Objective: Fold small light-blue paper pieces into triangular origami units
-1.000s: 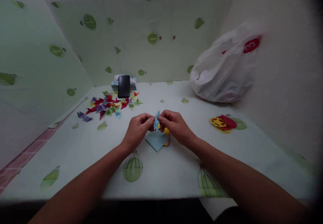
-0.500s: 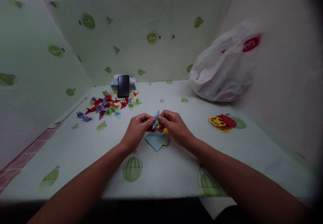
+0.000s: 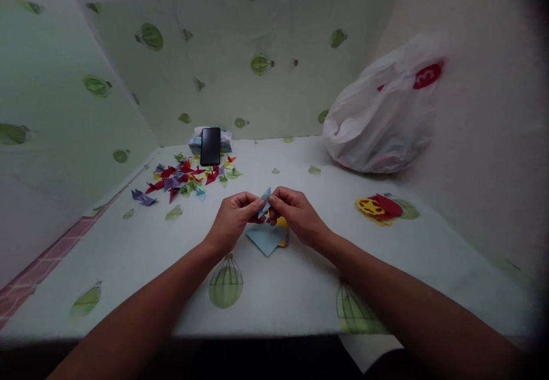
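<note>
Between my two hands is a small folded piece of light blue origami paper [image 3: 265, 202], its pointed tip upward. My left hand [image 3: 238, 215] pinches it from the left with thumb and fingers closed. From the right, my right hand [image 3: 295, 211] grips its other edge the same way. Just below the hands, a light blue paper sheet [image 3: 266, 239] lies flat on the table with one corner toward me. Yellow paper [image 3: 282, 223] and a bit of purple show from under it. The hands partly hide this stack.
Many folded paper cranes [image 3: 184, 179] in several colours lie at the back left. Behind them a black phone [image 3: 210, 146] leans on a tissue pack [image 3: 195, 143]. A white plastic bag [image 3: 377, 123] stands back right, with red and yellow paper cut-outs [image 3: 379, 209] in front of it.
The view has shifted very slightly. Both hands still hold the blue folded paper in the same place, with hardly any visible finger movement.
</note>
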Motion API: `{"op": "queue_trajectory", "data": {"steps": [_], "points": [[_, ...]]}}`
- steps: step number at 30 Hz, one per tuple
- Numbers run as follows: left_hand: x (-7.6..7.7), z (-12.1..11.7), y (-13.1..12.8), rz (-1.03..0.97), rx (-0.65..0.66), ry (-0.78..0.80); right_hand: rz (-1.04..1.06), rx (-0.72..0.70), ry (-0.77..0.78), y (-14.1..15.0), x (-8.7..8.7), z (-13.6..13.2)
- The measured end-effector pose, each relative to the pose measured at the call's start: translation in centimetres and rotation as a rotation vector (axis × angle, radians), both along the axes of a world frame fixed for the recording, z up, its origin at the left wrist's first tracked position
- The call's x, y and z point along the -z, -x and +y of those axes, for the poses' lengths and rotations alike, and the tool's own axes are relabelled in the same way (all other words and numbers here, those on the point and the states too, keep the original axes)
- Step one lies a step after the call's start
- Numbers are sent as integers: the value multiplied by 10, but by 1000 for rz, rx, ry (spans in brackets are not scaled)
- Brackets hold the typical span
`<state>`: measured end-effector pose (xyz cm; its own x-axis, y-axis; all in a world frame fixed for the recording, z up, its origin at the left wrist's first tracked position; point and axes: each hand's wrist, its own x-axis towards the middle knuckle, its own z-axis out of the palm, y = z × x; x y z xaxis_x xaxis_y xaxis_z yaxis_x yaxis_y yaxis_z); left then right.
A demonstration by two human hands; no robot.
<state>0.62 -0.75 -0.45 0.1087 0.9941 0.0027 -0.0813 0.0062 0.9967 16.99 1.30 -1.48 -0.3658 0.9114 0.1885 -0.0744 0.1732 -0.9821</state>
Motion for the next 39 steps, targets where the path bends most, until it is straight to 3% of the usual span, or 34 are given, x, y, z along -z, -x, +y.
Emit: {"op": "queue_trajectory", "data": {"steps": [7, 14, 24, 39], "points": [[-4, -1, 0, 80, 95, 7, 51, -17, 48, -1, 0, 2], [-1, -3, -4, 14, 128, -6, 59, 169, -20, -2, -3, -1], [2, -6, -6, 95, -102, -316, 287, 103, 130, 5, 1, -5], [1, -6, -4, 92, -168, -332, 399, 49, 220, 5, -2, -6]]}}
